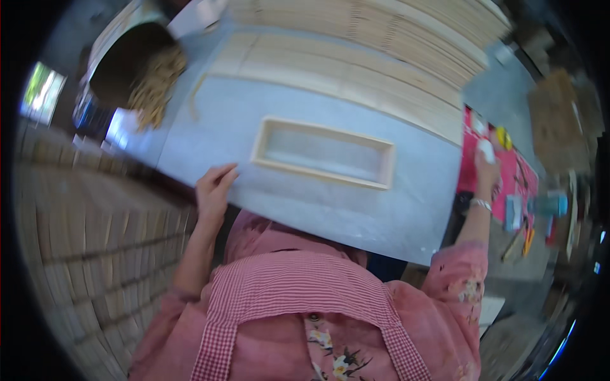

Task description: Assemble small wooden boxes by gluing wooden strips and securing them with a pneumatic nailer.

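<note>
A narrow rectangular wooden frame (324, 174) lies flat on the pale grey tabletop, its inside showing the table surface. My left hand (215, 187) is at the table's near left edge, fingers stretched toward the frame but apart from it, holding nothing I can see. Far out to the right, my right hand (486, 173) is over a red cloth (506, 170), its fingers closed round a small white object (487, 150). Blur hides what kind of object that is. A yellow round item (503, 138) lies just beyond it.
Stacked thin wooden strips (381, 32) fill the table's far side. A dark-mouthed container (124, 66) spills tan bands (159, 82) at far left. Right of the table are a teal container (550, 205), an orange-handled tool (528, 241) and a cardboard box (558, 117). Wooden stacks (108, 273) stand lower left.
</note>
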### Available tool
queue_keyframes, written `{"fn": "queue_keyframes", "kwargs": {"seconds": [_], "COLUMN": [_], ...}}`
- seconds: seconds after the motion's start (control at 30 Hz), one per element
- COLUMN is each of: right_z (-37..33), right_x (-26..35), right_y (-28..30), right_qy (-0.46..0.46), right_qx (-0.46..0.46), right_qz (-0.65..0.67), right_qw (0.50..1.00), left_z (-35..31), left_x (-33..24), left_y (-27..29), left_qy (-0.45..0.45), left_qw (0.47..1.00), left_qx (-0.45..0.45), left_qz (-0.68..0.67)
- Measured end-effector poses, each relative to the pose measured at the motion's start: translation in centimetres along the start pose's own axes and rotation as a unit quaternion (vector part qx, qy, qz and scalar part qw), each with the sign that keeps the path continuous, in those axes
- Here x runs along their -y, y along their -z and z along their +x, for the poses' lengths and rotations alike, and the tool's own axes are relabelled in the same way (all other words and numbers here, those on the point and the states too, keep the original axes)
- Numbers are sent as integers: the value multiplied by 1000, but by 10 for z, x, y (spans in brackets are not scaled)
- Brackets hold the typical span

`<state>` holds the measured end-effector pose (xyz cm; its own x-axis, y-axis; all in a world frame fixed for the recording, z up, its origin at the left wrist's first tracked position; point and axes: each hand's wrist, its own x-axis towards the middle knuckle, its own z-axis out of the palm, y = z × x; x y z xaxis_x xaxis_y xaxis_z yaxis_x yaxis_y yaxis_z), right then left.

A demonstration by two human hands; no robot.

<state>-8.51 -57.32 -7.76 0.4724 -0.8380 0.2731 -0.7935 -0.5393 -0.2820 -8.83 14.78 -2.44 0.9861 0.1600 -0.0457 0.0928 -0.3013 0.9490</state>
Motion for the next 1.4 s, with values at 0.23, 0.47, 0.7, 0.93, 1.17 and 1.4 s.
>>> {"fn": "queue_keyframes", "kwargs": {"seconds": [0.23, 0.47, 0.7, 0.93, 1.17, 1.4], "right_z": [-139, -305, -374, -383, -381, -371], "right_x": [118, 194, 240, 255, 264, 286], "right_y": [109, 115, 121, 124, 125, 118], "right_qy": [24, 101, 260, 317, 386, 430], "right_qx": [36, 218, 304, 332, 299, 219], "right_qz": [586, 627, 536, 513, 473, 461], "right_qw": [809, 741, 743, 725, 733, 745], "left_z": [-4, -2, 7, 10, 10, 10], "left_x": [14, 15, 32, 37, 35, 34], "left_y": [-6, -17, -30, -30, -30, -32], "left_qy": [37, 79, -232, -245, -234, -243], "left_qw": [992, 996, 967, 963, 966, 963], "left_qx": [-21, -8, -51, -58, -54, -69], "left_qz": [-122, -26, 94, 97, 101, 97]}}
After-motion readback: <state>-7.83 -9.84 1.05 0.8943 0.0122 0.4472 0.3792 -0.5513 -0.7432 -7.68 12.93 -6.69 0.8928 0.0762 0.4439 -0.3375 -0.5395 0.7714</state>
